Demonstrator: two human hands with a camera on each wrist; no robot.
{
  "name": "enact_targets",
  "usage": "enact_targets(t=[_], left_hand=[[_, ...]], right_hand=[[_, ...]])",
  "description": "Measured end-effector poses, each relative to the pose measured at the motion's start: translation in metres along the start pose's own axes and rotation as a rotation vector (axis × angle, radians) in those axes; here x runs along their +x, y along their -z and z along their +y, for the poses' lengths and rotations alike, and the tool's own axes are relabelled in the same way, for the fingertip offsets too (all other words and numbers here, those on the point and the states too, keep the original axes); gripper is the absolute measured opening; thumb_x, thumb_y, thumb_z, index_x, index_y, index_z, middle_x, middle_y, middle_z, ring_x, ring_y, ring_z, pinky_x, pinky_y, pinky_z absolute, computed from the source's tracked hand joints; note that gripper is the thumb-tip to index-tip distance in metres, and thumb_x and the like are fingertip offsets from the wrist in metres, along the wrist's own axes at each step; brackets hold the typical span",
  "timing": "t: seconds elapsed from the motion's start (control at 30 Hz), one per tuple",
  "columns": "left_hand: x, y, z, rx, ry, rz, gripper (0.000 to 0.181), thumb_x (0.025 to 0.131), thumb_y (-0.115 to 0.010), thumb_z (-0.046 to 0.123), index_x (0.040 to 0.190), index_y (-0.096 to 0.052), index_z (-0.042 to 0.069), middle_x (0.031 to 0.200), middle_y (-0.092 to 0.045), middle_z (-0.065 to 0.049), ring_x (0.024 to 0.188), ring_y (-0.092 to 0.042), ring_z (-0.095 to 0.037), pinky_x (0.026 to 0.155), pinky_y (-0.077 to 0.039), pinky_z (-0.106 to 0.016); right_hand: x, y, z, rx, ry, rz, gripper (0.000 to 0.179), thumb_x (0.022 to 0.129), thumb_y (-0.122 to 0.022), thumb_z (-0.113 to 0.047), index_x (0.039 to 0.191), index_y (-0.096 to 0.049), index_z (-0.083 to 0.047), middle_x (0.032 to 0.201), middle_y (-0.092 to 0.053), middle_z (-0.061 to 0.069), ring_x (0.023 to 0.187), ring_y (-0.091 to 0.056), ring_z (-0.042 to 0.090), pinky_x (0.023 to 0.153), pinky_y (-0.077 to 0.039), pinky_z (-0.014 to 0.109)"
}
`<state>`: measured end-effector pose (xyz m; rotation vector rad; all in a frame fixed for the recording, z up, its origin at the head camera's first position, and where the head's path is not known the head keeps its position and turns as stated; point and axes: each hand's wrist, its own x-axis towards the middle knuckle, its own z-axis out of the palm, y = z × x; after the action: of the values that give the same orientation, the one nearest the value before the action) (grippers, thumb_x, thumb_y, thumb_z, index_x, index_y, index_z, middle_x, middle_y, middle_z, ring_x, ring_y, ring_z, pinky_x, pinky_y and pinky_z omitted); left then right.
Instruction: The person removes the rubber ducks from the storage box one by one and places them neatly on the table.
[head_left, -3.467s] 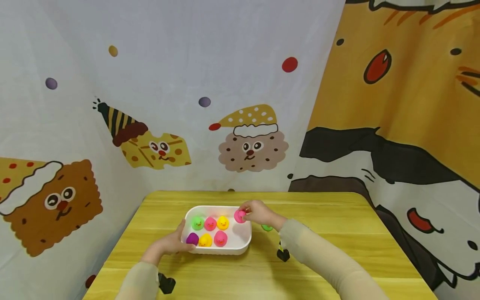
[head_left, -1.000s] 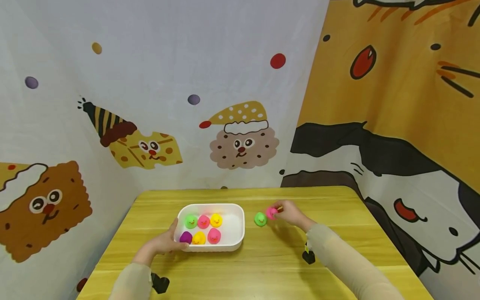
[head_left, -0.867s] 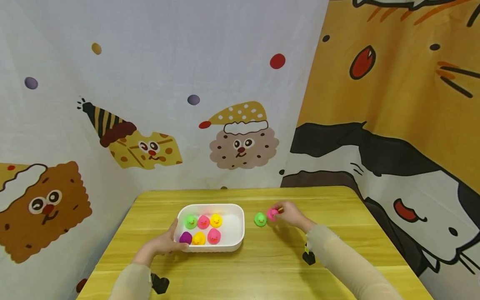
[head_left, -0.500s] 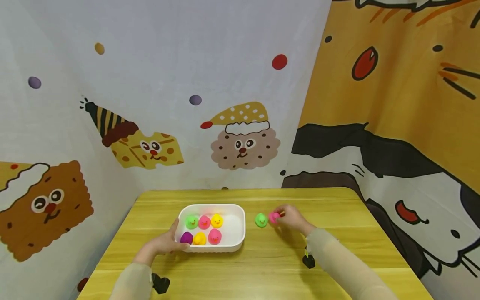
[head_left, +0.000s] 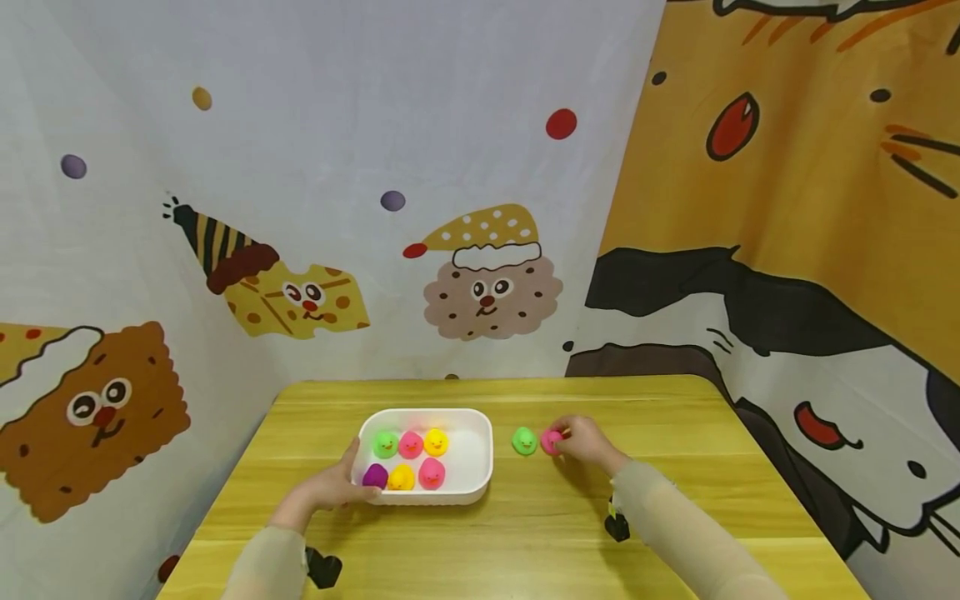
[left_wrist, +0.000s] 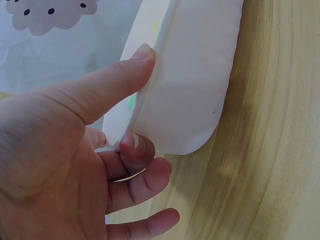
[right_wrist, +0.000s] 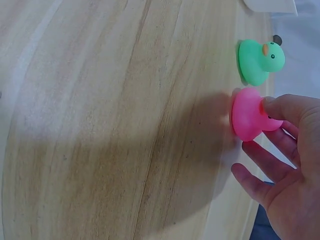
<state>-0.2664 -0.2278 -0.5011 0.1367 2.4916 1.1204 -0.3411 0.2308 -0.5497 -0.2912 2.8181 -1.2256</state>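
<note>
My right hand [head_left: 588,440] pinches a pink rubber duck [right_wrist: 247,115] between thumb and fingers, down at the tabletop right of the white tub. Close beside it stands a green rubber duck [head_left: 524,441], its beak and eyes showing in the right wrist view. On the left, my left hand [head_left: 327,483] grips the end of the white plastic tub [head_left: 474,458], with the thumb over its rim and the fingers at the corner. Inside the tub are several more ducks: a green duck [head_left: 386,444], a purple duck [head_left: 376,476], two pink and two yellow.
The yellow wood-grain table [head_left: 480,550] reaches back to a white cloth backdrop [head_left: 465,100] printed with cartoon snacks. A large cartoon cat and dog cover the cloth on the right. Black wrist cameras hang below both sleeves.
My right hand has carried the pink duck from over the tub's right end to the table right of the green duck, lowering it there. My left hand keeps its grip on the tub.
</note>
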Motion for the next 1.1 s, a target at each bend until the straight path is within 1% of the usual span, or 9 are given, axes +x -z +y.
enact_targets(t=[0.1,0.27,0.5,0.6,0.7,0.8,0.9,1.0,1.1], left_hand=[[0.000,-0.001,0.000,-0.004,-0.007,-0.001,0.112,0.084,-0.076,0.028,0.151,0.008,-0.004,0.148,-0.011,-0.041,0.115,-0.043,-0.048,0.089,-0.043,-0.063],[0.001,-0.002,-0.002,-0.013,-0.021,-0.006,0.112,0.084,-0.076,0.027,0.150,0.008,-0.005,0.148,-0.010,-0.042,0.113,-0.044,-0.046,0.087,-0.045,-0.060],[0.000,-0.002,-0.002,-0.021,-0.035,-0.002,0.112,0.084,-0.077,0.025,0.150,0.008,-0.006,0.146,-0.013,-0.043,0.106,-0.048,-0.043,0.079,-0.048,-0.049],[0.000,-0.003,-0.001,-0.013,-0.032,0.001,0.112,0.084,-0.077,0.025,0.151,0.007,-0.005,0.146,-0.014,-0.043,0.106,-0.048,-0.042,0.080,-0.048,-0.050],[0.000,-0.003,-0.002,-0.012,-0.027,0.000,0.112,0.084,-0.077,0.026,0.151,0.008,-0.005,0.147,-0.013,-0.043,0.109,-0.047,-0.044,0.084,-0.047,-0.055],[0.001,-0.002,-0.002,-0.012,-0.024,-0.002,0.111,0.085,-0.076,0.026,0.151,0.008,-0.005,0.147,-0.012,-0.042,0.110,-0.047,-0.044,0.085,-0.047,-0.056],[0.001,-0.002,-0.002,-0.006,-0.019,-0.003,0.111,0.085,-0.076,0.027,0.151,0.008,-0.004,0.147,-0.012,-0.042,0.107,-0.047,-0.043,0.081,-0.047,-0.053],[0.001,-0.002,-0.002,-0.003,-0.018,-0.003,0.112,0.085,-0.076,0.027,0.151,0.008,-0.004,0.147,-0.013,-0.043,0.106,-0.047,-0.043,0.079,-0.048,-0.050],[0.001,-0.001,-0.002,-0.010,-0.018,-0.003,0.112,0.084,-0.076,0.026,0.151,0.008,-0.005,0.146,-0.012,-0.043,0.107,-0.047,-0.044,0.081,-0.048,-0.053]], right_hand=[[-0.001,0.001,0.000,-0.004,0.008,0.002,0.024,0.078,-0.071,0.005,0.101,-0.069,0.002,0.098,-0.067,0.011,0.086,-0.063,0.023,0.067,-0.052,0.032],[-0.003,0.002,-0.001,-0.005,0.012,0.007,0.024,0.078,-0.071,0.004,0.102,-0.070,0.002,0.099,-0.067,0.011,0.089,-0.063,0.023,0.068,-0.052,0.031],[-0.003,-0.001,-0.002,0.015,-0.004,0.025,0.024,0.078,-0.073,0.006,0.101,-0.070,0.001,0.099,-0.067,0.010,0.089,-0.064,0.023,0.069,-0.053,0.032],[-0.004,-0.002,-0.003,0.022,-0.006,0.029,0.024,0.078,-0.074,0.006,0.101,-0.070,0.002,0.101,-0.066,0.010,0.089,-0.064,0.024,0.069,-0.053,0.032],[-0.004,-0.002,-0.002,0.023,-0.004,0.027,0.026,0.077,-0.075,0.004,0.102,-0.070,0.002,0.102,-0.067,0.012,0.089,-0.065,0.024,0.069,-0.054,0.032],[-0.003,0.001,-0.003,0.028,-0.009,0.014,0.030,0.077,-0.075,0.003,0.106,-0.070,0.002,0.105,-0.066,0.013,0.091,-0.064,0.025,0.069,-0.054,0.032],[-0.002,0.006,-0.007,0.016,0.005,0.015,0.032,0.079,-0.074,0.000,0.111,-0.069,0.003,0.110,-0.065,0.016,0.096,-0.063,0.030,0.073,-0.054,0.036],[0.002,0.013,-0.013,-0.001,0.038,0.032,0.033,0.083,-0.071,-0.004,0.114,-0.067,0.005,0.114,-0.064,0.017,0.100,-0.061,0.034,0.079,-0.053,0.042],[0.005,0.018,-0.025,0.004,0.063,0.048,0.033,0.085,-0.070,-0.007,0.115,-0.067,0.004,0.116,-0.065,0.017,0.101,-0.062,0.034,0.083,-0.051,0.044]])
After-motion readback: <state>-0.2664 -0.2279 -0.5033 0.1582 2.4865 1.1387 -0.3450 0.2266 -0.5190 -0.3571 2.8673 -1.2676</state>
